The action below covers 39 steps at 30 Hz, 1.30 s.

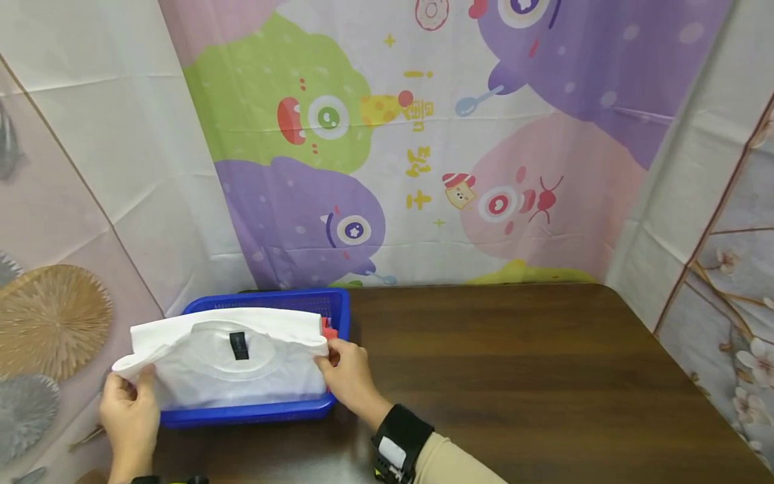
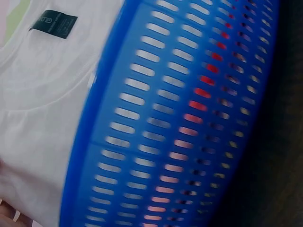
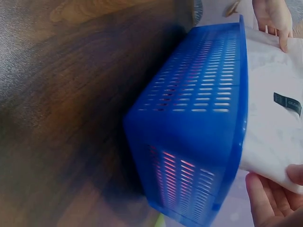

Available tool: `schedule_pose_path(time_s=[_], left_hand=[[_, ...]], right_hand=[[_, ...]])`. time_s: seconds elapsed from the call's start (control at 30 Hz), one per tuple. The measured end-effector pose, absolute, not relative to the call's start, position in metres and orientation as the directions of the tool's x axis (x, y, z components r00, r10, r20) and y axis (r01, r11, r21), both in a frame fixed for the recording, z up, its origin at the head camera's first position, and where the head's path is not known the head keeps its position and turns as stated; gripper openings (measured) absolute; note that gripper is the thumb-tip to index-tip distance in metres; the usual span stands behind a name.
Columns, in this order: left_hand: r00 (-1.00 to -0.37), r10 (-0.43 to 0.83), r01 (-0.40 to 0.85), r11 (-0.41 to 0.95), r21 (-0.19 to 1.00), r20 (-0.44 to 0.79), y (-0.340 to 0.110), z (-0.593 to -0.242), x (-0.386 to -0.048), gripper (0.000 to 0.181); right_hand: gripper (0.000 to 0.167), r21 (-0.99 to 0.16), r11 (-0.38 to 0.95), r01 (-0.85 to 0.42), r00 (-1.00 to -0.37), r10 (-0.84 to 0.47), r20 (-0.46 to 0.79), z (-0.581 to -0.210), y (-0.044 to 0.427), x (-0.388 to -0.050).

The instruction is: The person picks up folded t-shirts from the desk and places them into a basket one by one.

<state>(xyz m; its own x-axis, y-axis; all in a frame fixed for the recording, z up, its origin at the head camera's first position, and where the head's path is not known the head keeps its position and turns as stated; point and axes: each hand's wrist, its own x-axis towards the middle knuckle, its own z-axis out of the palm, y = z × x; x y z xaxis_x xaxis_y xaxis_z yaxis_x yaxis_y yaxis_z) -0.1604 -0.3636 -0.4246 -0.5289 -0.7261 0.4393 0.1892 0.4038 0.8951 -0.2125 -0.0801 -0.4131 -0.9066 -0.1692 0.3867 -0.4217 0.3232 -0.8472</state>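
Observation:
A folded white shirt [image 1: 199, 383] with a dark label [image 1: 238, 345] at its neckline lies across the top of a blue plastic basket [image 1: 254, 411]. My left hand [image 1: 130, 410] pinches the shirt's left end between thumb and fingers. At the opposite end, my right hand [image 1: 351, 376] pinches the shirt's right edge. Something red [image 1: 328, 329] shows in the basket beside the shirt, and red also shows through the slotted wall [image 2: 156, 94] in the left wrist view. The right wrist view shows both hands on the shirt [image 3: 270, 113]; most of the basket's contents are hidden under it.
The basket stands at the left side of a dark brown wooden table [image 1: 514, 376]. Behind the table hangs a curtain [image 1: 423, 255] printed with cartoon creatures. A patterned cloth hangs at each side, with round fan shapes [image 1: 54, 323] at left and blossoms [image 1: 750, 403] at right.

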Motion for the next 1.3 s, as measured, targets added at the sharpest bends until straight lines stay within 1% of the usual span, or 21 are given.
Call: schedule_pose_path(time_s=[0.23, 0.53, 0.83, 0.87, 1.0, 1.03, 1.1, 1.3], left_hand=[[-0.525, -0.724, 0.176, 0.423, 0.889, 0.448, -0.365, -0.436, -0.157, 0.038], [-0.525, -0.714, 0.12, 0.477, 0.871, 0.464, -0.366, -0.444, -0.152, 0.04], [-0.529, -0.69, 0.111, 0.52, 0.847, 0.494, -0.367, -0.444, -0.153, 0.041], [-0.528, -0.688, 0.102, 0.531, 0.841, 0.498, -0.367, -0.444, -0.153, 0.039], [-0.539, -0.666, 0.051, 0.586, 0.809, 0.516, -0.366, -0.442, -0.155, 0.01], [-0.546, -0.658, 0.038, 0.598, 0.8, 0.518, -0.366, -0.441, -0.156, 0.005], [-0.563, -0.641, 0.013, 0.624, 0.781, 0.521, -0.364, -0.44, -0.158, 0.016], [-0.612, -0.608, -0.061, 0.675, 0.736, 0.506, -0.359, -0.437, -0.169, 0.022]], right_hand=[[0.006, -0.844, 0.331, -0.421, -0.907, -0.166, 0.387, -0.422, -0.084, -0.212], [0.005, -0.852, 0.334, -0.404, -0.915, -0.151, 0.375, -0.427, -0.086, -0.209], [0.009, -0.911, 0.232, -0.34, -0.94, -0.114, 0.322, -0.424, -0.078, -0.209], [0.009, -0.912, 0.23, -0.339, -0.941, -0.103, 0.323, -0.424, -0.076, -0.21], [0.009, -0.918, 0.226, -0.327, -0.945, -0.072, 0.319, -0.427, -0.068, -0.212], [0.009, -0.919, 0.224, -0.324, -0.946, -0.066, 0.317, -0.427, -0.066, -0.213], [0.01, -0.922, 0.224, -0.314, -0.949, -0.057, 0.31, -0.429, -0.062, -0.213], [0.008, -0.928, 0.238, -0.286, -0.957, -0.035, 0.286, -0.434, -0.054, -0.213]])
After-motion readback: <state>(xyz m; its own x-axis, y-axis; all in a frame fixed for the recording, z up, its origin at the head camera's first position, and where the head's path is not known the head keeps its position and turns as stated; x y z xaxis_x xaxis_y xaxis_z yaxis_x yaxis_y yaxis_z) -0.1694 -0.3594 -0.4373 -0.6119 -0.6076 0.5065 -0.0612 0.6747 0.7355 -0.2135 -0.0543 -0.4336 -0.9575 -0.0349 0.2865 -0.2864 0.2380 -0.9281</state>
